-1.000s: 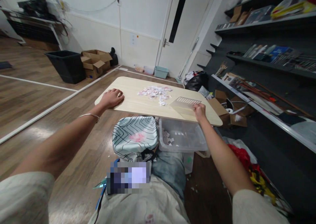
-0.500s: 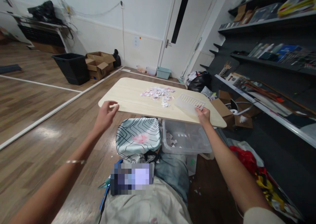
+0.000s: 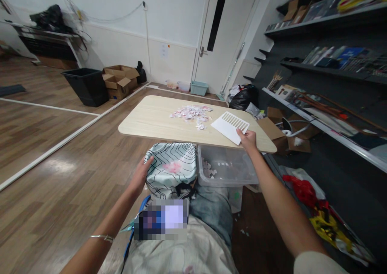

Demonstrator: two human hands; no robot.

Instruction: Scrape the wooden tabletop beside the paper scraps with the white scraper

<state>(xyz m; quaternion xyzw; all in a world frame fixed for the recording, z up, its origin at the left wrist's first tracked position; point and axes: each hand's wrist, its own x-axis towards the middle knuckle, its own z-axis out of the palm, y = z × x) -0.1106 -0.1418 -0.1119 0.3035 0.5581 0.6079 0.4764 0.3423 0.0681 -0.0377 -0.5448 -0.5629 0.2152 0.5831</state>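
My right hand (image 3: 249, 139) grips the near right corner of a flat white slotted plate (image 3: 228, 125), which has a row of long slots along its far side. The plate is over the right part of a pale wooden tabletop (image 3: 151, 117). Left of the plate lies a pile of small white and pinkish paper-like pieces (image 3: 192, 113). My left hand (image 3: 142, 174) is closed at the left edge of a pale green cloth with black wavy lines (image 3: 163, 177); its lower fingers are hidden. Pink bits (image 3: 173, 166) lie on that cloth.
A clear plastic bin (image 3: 229, 179) with scattered pieces stands below the tabletop's near edge. A blurred phone (image 3: 163, 219) is at my lap. Shelves (image 3: 326, 72) and an open carton (image 3: 272, 131) stand at right; a black bin (image 3: 87, 86) and cardboard boxes (image 3: 121, 82) are behind left.
My left hand has come down and right from the tabletop's left corner onto the patterned cloth's edge. The slotted plate in my right hand has turned and looks sharper and whiter.
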